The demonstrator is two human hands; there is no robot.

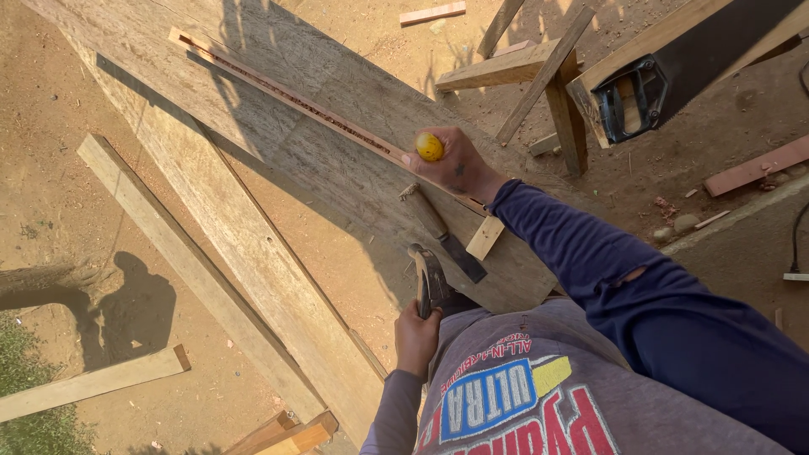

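My right hand [459,164] is wrapped tight around a chisel's yellow handle [429,146], set on the long slotted strip [295,99] that runs toward 11 o'clock across the plank [278,143]. My left hand [416,337], at 6 o'clock, is closed on a hammer [428,282] held head-up. Between them lie a second chisel [442,234] and a small block [484,238], touching. A saw [674,72] rests at 2 o'clock.

An outdoor carpentry worksite on bare, sunlit dirt ground [50,194]. Long rough planks [278,286] lie across it, offcuts [434,13] are scattered far off, a wooden sawhorse [539,76] stands at far right, and a handsaw [674,72] rests beside it.
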